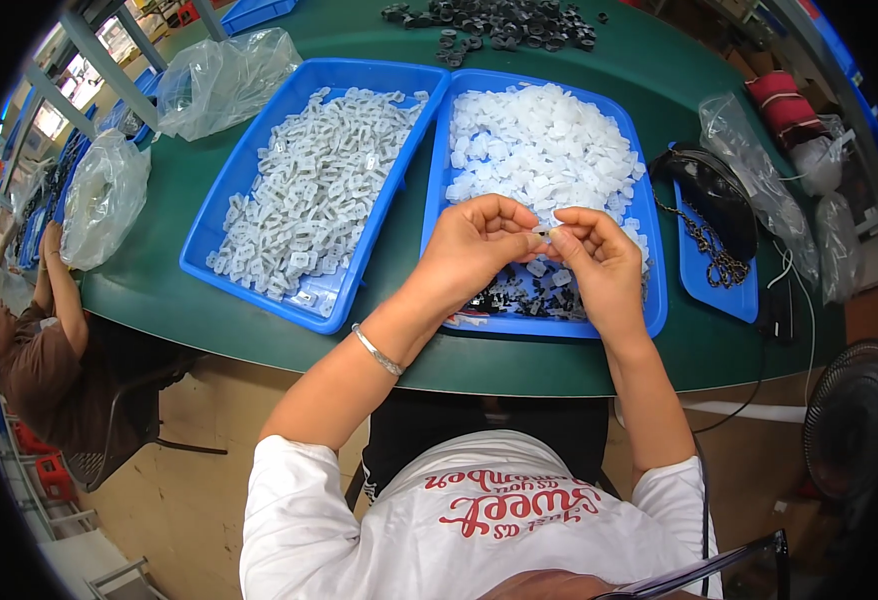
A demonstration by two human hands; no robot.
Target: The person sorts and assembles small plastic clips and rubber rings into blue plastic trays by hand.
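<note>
Over the right blue tray (pixel 656 320), my left hand (pixel 464 250) and my right hand (pixel 604 268) meet at the fingertips. Both are closed in a pinch on a small dark-and-pale part (pixel 544 233), mostly covered by the fingers, so its exact kind cannot be made out. Beneath and beyond them lies a heap of translucent white plastic pieces (pixel 544 140). Small black pieces (pixel 519 296) gather along the near side of the same tray. To the left, a second blue tray (pixel 199 232) holds many pale grey plastic pieces (pixel 309 190) with openings in them.
Black ring-like parts (pixel 519 22) are piled on the green table (pixel 149 275) at the back. Clear plastic bags (pixel 229 82) lie at the left. A black bag with a chain (pixel 724 190) rests on a small blue tray (pixel 699 270). A co-worker (pixel 44 350) sits far left; a fan (pixel 852 420) stands right.
</note>
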